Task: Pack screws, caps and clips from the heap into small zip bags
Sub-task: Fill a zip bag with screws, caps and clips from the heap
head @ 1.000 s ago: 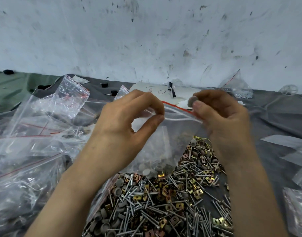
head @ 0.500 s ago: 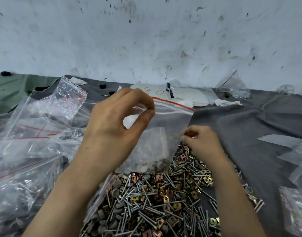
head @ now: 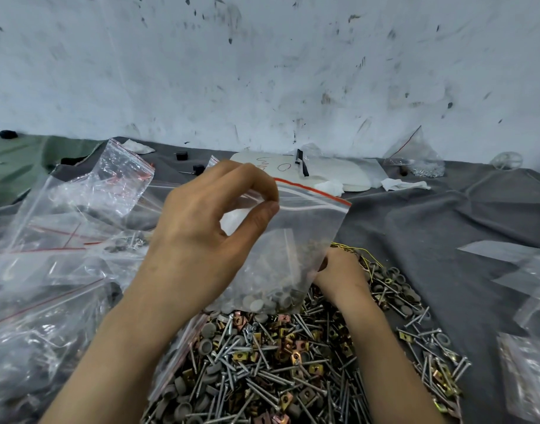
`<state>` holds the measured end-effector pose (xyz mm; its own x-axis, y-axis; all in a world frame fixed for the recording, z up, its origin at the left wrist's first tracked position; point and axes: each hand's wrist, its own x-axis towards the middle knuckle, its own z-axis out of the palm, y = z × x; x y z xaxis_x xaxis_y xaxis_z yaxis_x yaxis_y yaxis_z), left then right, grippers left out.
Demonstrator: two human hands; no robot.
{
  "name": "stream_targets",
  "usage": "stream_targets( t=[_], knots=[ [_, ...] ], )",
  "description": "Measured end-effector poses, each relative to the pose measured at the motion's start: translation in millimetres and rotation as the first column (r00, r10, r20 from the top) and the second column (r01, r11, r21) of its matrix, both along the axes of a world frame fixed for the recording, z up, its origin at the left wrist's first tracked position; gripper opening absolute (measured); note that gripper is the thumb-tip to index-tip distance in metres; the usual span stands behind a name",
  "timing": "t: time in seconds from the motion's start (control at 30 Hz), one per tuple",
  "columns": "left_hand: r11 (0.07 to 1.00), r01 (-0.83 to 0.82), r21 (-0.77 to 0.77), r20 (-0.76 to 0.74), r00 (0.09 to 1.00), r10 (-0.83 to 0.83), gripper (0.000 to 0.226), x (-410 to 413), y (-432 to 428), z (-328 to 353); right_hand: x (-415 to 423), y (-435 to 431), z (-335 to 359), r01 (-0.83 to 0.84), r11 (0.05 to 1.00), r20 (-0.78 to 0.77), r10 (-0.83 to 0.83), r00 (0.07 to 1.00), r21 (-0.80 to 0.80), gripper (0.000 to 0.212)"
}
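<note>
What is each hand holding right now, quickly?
Left hand: pinches the top edge of the zip bag, holding it up.
Right hand: down in the heap, fingers hidden behind the bag; cannot tell.

- Left hand (head: 207,228): raised above the heap, thumb and fingertips pinching the top edge of a clear zip bag (head: 296,240) just below its red strip.
- Zip bag: hangs from that pinch, with grey caps (head: 262,301) gathered in its bottom.
- Right hand (head: 339,270): low on the heap, behind the bag's lower right corner; fingers hidden.
- Heap (head: 278,362): silver screws, grey caps and brass-coloured clips, mixed, on a grey cloth (head: 446,240).
- Left side: pile of empty bags (head: 48,255), clear with red strips.
- Far edge, by the scuffed white wall (head: 262,71): white sheet (head: 330,172) with red marks, crumpled tissue (head: 403,185).
</note>
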<state>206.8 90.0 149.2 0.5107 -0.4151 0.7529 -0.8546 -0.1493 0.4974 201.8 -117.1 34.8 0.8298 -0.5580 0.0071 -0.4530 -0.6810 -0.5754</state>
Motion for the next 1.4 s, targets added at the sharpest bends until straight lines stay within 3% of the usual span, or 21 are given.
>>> stream_targets(
  t=[0.3,0.43,0.5,0.57,0.63,0.7,0.83,0.93,1.0,1.07,1.13,1.2,1.4],
  knots=[
    [1.000,0.027,0.004,-0.024,0.999,-0.027,0.002,1,-1,-1,-2,-11,1,-0.022,0.999,0.020,0.021,1.000,0.044,0.009],
    [1.000,0.021,0.012,-0.020,1.000,-0.021,0.002,2,0,-1,-13,-16,19,-0.019,0.974,0.224,-0.033,0.974,0.224,0.009],
    [1.000,0.019,0.014,-0.023,1.000,-0.019,0.002,3,0,-1,-22,-12,42,-0.062,0.919,0.440,-0.126,0.889,0.389,0.014],
    [0.999,0.026,0.021,-0.031,0.999,-0.025,0.003,3,0,-1,-33,-5,70,-0.195,0.854,0.678,-0.223,0.700,0.483,0.019],
    [0.999,0.036,0.031,-0.023,0.999,-0.035,0.004,3,-1,-1,-48,5,97,-0.382,0.809,0.830,-0.215,0.515,0.447,0.017],
    [0.998,0.047,0.043,-0.008,0.999,-0.046,0.003,2,-2,-2,-63,18,114,-0.471,0.817,0.882,-0.091,0.463,0.332,0.014],
    [0.998,0.051,0.038,0.003,0.999,-0.051,0.002,0,-2,-2,-68,29,119,-0.450,0.862,0.799,0.094,0.594,0.233,0.013],
    [0.998,0.056,0.018,-0.020,0.998,-0.056,0.004,1,0,-1,-61,14,111,-0.248,0.943,0.812,-0.037,0.582,0.220,0.004],
    [0.998,0.055,0.001,-0.031,0.998,-0.055,0.005,1,1,0,-54,-4,98,-0.103,0.983,0.774,-0.054,0.631,0.152,0.013],
    [0.999,0.049,0.000,-0.031,0.998,-0.049,0.004,2,1,0,-44,-22,74,-0.016,0.994,0.555,-0.046,0.831,0.105,0.023],
    [0.999,0.047,0.004,-0.030,0.998,-0.047,0.004,1,0,-1,-35,-33,43,0.038,0.994,0.214,-0.059,0.975,0.104,0.015],
    [0.999,0.049,0.007,-0.029,0.998,-0.049,0.003,1,0,-1,-28,-35,18,0.073,0.994,0.012,-0.074,0.997,0.077,0.010],
    [0.999,0.035,0.011,0.000,0.999,-0.035,0.002,2,0,-1,-18,-32,5,0.167,0.984,-0.079,-0.171,0.982,-0.056,0.010]
  ],
)
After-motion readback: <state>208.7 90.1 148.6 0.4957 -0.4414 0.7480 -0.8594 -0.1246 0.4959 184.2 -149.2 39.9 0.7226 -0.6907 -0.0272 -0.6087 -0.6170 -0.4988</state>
